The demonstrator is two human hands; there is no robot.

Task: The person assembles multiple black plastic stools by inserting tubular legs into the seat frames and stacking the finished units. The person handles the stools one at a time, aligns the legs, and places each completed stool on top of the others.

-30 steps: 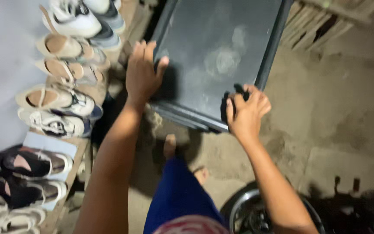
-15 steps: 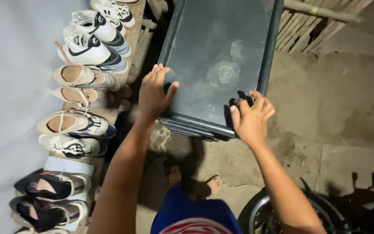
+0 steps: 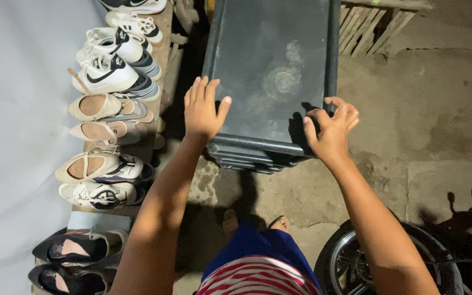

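Dark rectangular panel (image 3: 271, 71), dusty, with pale circular smudges, seen from the head camera tilted up off the concrete floor (image 3: 427, 125), near edge raised and far end running out of the top of the picture. Stacked beneath that near edge, more dark slabs of the same kind, edges showing in steps.

Left hand (image 3: 203, 109) laid flat on the near left corner, fingers spread, thumb out, palm pressing down rather than gripping, likely steadying the surface. Right hand (image 3: 331, 128) curled over the near right corner, fingers hooked round the rim, closed on the panel, likely bearing the weight.

Along the left, a wooden shoe rack (image 3: 162, 33) against a pale wall, with sneakers (image 3: 107, 74), flats and dark heels in pairs. At lower right, a motorcycle wheel (image 3: 356, 262).
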